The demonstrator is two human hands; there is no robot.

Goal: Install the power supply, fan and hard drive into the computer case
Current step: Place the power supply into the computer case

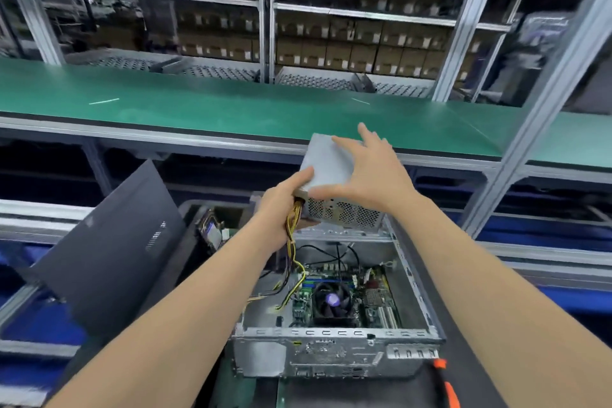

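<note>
Case (334,351) lies open on the counter (414,387), board and CPU fan (332,303) showing, black side panel (109,252) propped at its left. PSU (331,166) is held in the air over the case's far end, mesh face toward us. Left hand (281,205) has its grip closed on the PSU's near-left corner, at the cable exit. Right hand (374,172) spreads open over the top, fingers and thumb pressing on the shell. Yellow-black cables (294,242) trail down into the case. Step in hand: PSU install, not yet seated. Next, I'd say: lower it into the far bay, cables kept clear of the fan. Drive not seen.
</note>
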